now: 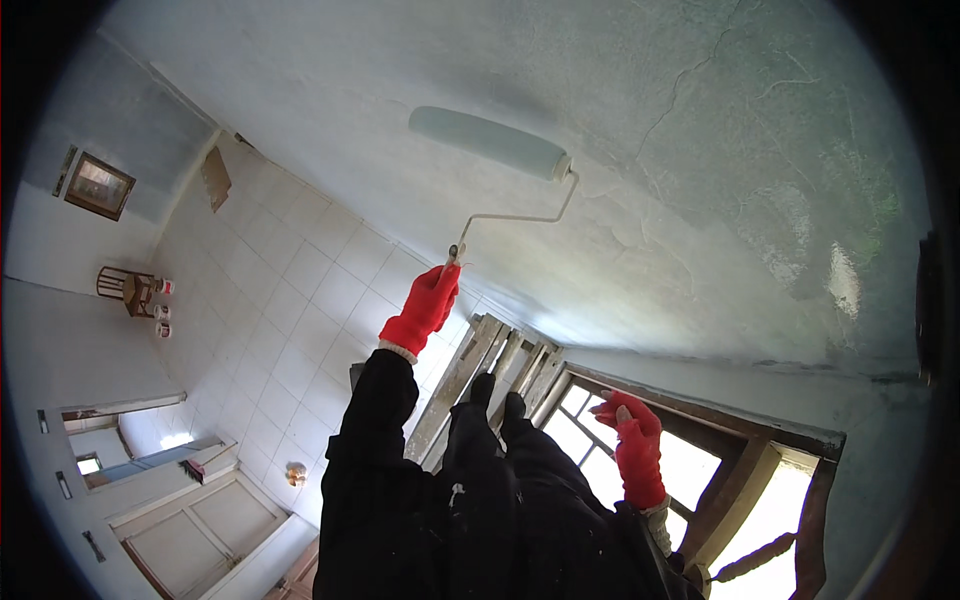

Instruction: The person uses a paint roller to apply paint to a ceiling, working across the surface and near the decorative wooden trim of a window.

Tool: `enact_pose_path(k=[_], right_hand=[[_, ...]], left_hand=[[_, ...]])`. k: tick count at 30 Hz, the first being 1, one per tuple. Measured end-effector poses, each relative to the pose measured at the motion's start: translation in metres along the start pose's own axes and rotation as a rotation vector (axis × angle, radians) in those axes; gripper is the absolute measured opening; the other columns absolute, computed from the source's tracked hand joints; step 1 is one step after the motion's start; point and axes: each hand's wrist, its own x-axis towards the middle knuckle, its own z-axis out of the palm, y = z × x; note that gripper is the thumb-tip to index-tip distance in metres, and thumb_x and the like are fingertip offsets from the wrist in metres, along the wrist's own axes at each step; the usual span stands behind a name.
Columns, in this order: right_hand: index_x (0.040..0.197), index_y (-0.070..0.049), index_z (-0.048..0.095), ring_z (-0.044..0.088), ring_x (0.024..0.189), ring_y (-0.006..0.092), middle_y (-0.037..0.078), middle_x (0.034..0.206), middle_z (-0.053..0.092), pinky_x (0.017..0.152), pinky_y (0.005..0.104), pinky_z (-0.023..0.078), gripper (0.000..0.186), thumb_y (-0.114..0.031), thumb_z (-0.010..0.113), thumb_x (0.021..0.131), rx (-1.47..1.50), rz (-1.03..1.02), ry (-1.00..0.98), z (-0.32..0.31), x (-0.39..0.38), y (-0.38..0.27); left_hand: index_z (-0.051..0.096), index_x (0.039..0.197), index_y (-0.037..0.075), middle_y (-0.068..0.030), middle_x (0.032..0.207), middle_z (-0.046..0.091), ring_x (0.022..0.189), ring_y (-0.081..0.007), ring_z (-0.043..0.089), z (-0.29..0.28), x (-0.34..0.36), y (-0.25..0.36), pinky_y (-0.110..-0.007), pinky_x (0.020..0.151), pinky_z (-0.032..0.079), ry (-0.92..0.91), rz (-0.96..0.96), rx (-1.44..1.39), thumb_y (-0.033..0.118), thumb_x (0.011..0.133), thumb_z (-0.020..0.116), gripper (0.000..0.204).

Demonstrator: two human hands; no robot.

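My left hand (420,315), in a red glove, is closed on the handle of a paint roller. The long, pale blue-grey roller (485,138) is at the wall surface (690,190), which shows cracks and patchy paint. My right hand (632,445), in a red fingerless glove, is raised at the lower right in front of a window, fingers loosely bent and slightly apart, with no object visible in them. My dark-clothed legs and feet stand over weathered wooden planks (475,365) high above the tiled floor (300,280).
A wooden-framed window (690,455) is below right. On the floor are a chair (137,292), several white buckets (163,311) and a broom (193,470). Doorways and a door (200,525) are at lower left; a small framed panel (100,185) is on the far wall.
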Motion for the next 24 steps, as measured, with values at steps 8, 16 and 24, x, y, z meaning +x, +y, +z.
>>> enact_pose_path(k=[8,16,24], right_hand=[[0.109,0.004,0.057,0.062,0.090,0.0217,0.013,0.092,0.063,0.083,0.0334,0.049,0.028,-0.013,0.050,0.087,0.087,-0.058,0.025,-0.016,-0.006,0.006],[0.106,0.005,0.059,0.063,0.085,0.0220,0.012,0.089,0.063,0.078,0.0329,0.050,0.029,-0.015,0.052,0.087,0.110,-0.136,0.024,-0.016,-0.001,0.006],[0.107,0.002,0.059,0.063,0.086,0.0199,0.013,0.090,0.066,0.077,0.0310,0.049,0.029,-0.018,0.055,0.086,0.122,-0.022,-0.075,0.008,0.018,0.010]], left_hand=[[0.045,0.066,0.012,0.0025,0.042,0.037,0.029,-0.0078,0.029,0.006,0.003,0.006,-0.024,0.029,0.023,0.019,0.111,-0.032,0.045,0.092,0.045,0.042],[0.050,0.067,0.014,0.0045,0.053,0.044,0.038,-0.0069,0.035,0.011,0.024,-0.026,-0.025,0.036,0.027,-0.004,0.130,-0.066,0.048,0.086,0.054,0.040],[0.047,0.067,0.013,0.0044,0.048,0.039,0.034,-0.0054,0.031,0.009,-0.029,0.120,-0.023,0.032,0.024,-0.060,0.345,0.020,0.048,0.091,0.045,0.042]])
